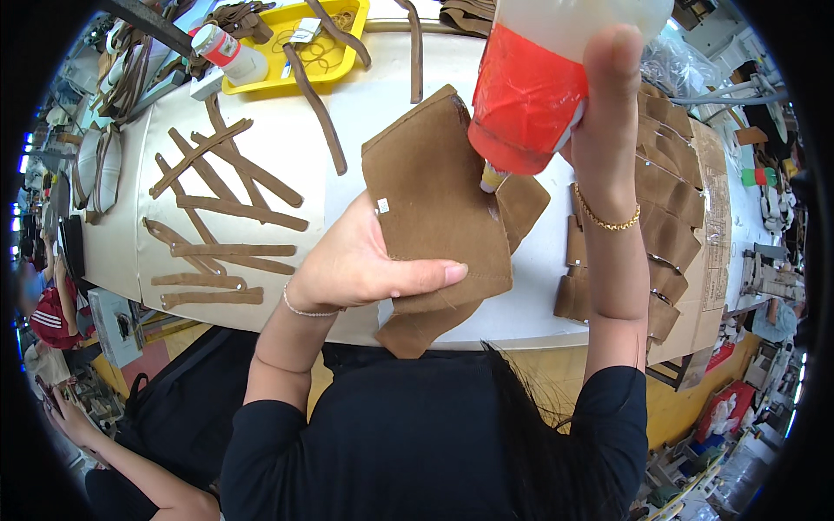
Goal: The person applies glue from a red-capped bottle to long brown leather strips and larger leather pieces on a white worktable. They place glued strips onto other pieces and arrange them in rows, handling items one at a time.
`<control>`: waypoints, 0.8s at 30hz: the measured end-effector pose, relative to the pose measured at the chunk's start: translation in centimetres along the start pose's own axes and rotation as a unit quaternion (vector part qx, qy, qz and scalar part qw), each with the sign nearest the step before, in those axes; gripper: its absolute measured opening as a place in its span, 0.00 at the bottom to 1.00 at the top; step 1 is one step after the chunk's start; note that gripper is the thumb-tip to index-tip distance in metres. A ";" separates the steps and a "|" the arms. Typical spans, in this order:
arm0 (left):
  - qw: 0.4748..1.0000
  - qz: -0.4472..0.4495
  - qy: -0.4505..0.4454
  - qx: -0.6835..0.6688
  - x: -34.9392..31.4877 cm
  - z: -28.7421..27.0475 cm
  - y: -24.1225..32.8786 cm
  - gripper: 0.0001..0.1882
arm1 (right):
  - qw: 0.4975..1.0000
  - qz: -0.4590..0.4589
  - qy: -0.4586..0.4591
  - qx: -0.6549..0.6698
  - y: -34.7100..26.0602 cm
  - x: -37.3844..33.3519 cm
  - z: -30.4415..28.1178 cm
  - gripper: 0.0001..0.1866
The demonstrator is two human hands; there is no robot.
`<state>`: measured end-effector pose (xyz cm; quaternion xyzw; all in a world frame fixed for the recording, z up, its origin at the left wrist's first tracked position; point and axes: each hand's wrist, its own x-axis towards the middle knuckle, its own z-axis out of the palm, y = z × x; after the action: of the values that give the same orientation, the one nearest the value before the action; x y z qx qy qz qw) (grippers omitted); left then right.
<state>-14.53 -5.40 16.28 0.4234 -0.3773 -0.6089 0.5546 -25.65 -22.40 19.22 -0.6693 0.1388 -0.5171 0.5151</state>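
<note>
My left hand [365, 269] is closed on a brown fabric piece [434, 200], its thumb lying across the front near the lower stitched edge. A small white tag sticks to the piece's left side. More brown fabric shows behind it, at the right and below. In my right hand [608, 113] is a squeeze bottle [530, 95] with a red band, held upside down. Its narrow nozzle points down at the right edge of the fabric piece, where a dark, shiny line runs. Whether the tip touches the fabric I cannot tell.
Several brown strips [230, 208] lie scattered on the pale table [339, 217] at left. A yellow tray [334, 78] with rubber bands stands behind, a white bottle [230, 54] in its corner. Overlapping brown pieces [669, 191] rest on cardboard [714, 226] at right. Another person's arm [130, 469] shows lower left.
</note>
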 end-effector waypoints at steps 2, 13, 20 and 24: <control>1.000 -0.001 -0.001 -0.002 0.1 0.0 0.0 0.32 | 0.999 0.014 -0.028 -0.012 0.1 -0.4 -0.9 0.40; 0.999 0.027 0.024 -0.015 0.5 0.0 -0.4 0.31 | 0.996 0.064 -0.057 -0.020 -0.4 -4.1 -2.2 0.39; 0.975 0.044 0.086 -0.201 0.7 -0.5 1.7 0.26 | 0.805 0.243 -0.249 0.480 -0.8 -0.9 -7.3 0.46; 0.968 0.219 0.103 0.072 0.5 -0.5 2.4 0.22 | 0.833 0.201 -0.191 0.479 -1.9 -0.2 -8.1 0.42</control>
<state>-13.25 -6.19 18.34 0.4295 -0.4444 -0.3969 0.6786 -33.13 -25.85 20.24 -0.3818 -0.0963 -0.2657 0.8800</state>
